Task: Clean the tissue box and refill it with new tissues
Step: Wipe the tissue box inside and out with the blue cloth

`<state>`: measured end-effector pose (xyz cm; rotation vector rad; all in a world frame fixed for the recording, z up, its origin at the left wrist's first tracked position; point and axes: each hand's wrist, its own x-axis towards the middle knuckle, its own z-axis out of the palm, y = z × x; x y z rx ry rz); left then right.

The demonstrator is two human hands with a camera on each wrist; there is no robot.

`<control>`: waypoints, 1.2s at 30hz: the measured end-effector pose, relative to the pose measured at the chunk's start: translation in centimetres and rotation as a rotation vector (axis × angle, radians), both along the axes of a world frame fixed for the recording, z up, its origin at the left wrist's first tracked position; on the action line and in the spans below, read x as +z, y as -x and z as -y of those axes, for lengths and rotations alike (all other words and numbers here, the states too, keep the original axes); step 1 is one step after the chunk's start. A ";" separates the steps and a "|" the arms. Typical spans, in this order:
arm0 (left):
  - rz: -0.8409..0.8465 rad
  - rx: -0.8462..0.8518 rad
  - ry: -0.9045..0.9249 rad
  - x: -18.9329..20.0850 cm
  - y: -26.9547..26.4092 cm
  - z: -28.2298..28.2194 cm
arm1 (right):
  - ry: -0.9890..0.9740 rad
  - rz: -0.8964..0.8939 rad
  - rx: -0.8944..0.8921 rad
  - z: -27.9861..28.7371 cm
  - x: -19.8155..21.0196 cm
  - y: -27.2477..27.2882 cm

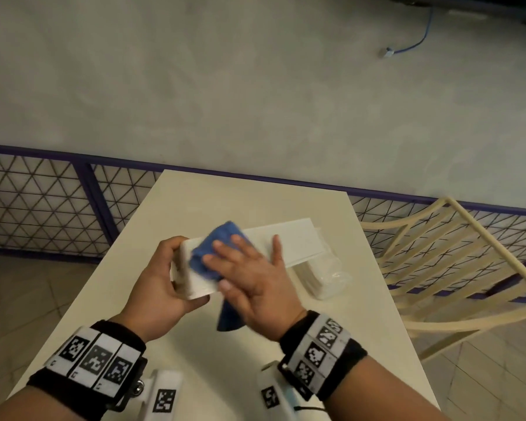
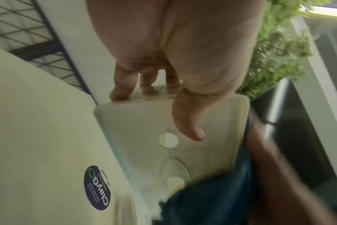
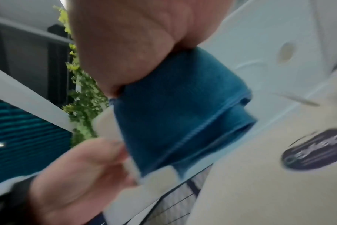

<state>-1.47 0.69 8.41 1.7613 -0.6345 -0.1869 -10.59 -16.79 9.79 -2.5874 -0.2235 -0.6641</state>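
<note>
Nearest, the left hand (image 1: 161,281) grips one end of the white box (image 1: 199,284), fingers curled over its far edge and thumb on the near face, holding it above the counter (image 1: 195,360). The right hand (image 1: 249,278), fingers spread flat, presses a blue cloth (image 1: 213,247) onto the box. Just behind lie a flat white lid (image 1: 298,241) and a clear-wrapped pack of tissues (image 1: 319,278). A chair (image 1: 438,262) stands right of the counter.
</note>
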 end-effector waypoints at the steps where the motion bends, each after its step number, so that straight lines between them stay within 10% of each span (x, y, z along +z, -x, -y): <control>1: -0.011 -0.008 -0.002 -0.1 -0.1 -0.5 | -0.017 -0.026 -0.088 1.8 -0.2 0.1; 8: 0.023 -0.033 -0.044 0.1 -0.1 -2.1 | -0.262 -0.134 -0.500 6.9 -1.2 -0.2; 18: 0.037 -0.062 0.014 1.3 -0.2 -0.8 | 0.170 -0.004 -0.203 -1.0 -0.1 0.4; 22: 0.014 -0.088 -0.026 1.0 -0.6 -2.4 | -0.209 -0.080 -0.459 5.2 -0.8 1.0; 29: -0.035 -0.145 0.007 1.1 -1.8 -4.0 | -0.938 -0.112 -0.298 7.4 1.3 2.3; 36: -0.153 -0.171 -0.104 2.6 -3.0 -5.2 | -0.585 -0.175 -0.034 8.8 3.3 3.8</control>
